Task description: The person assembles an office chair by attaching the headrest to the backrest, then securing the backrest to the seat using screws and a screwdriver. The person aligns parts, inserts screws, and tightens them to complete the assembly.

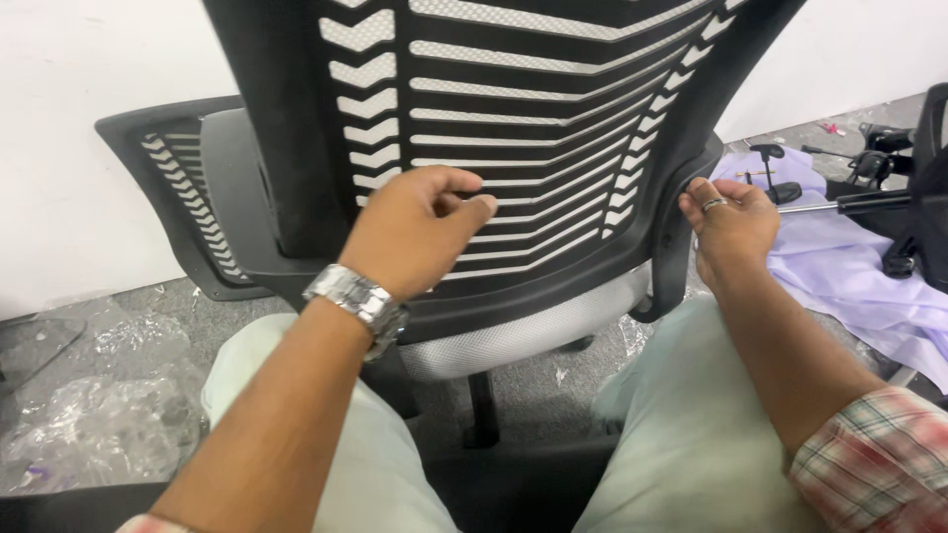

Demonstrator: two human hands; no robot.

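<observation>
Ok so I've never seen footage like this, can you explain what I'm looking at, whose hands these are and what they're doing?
This is one picture from a camera worn on a person's head, looking down at their own two bare hands. In front of them stands a black office chair, seen from behind, its slatted back facing the camera. The left hand, with a metal wristwatch, rests curled against the slats. The right hand, wearing a ring, grips the back's right edge. Neither holds a tool. On the grey floor lie crumpled clear plastic wrap, a lilac sheet and loose black chair parts.

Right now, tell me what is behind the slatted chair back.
Through the slats of the chair back only white shows, apparently wall. A second backrest leans there at left. The left hand covers some slats.
</observation>
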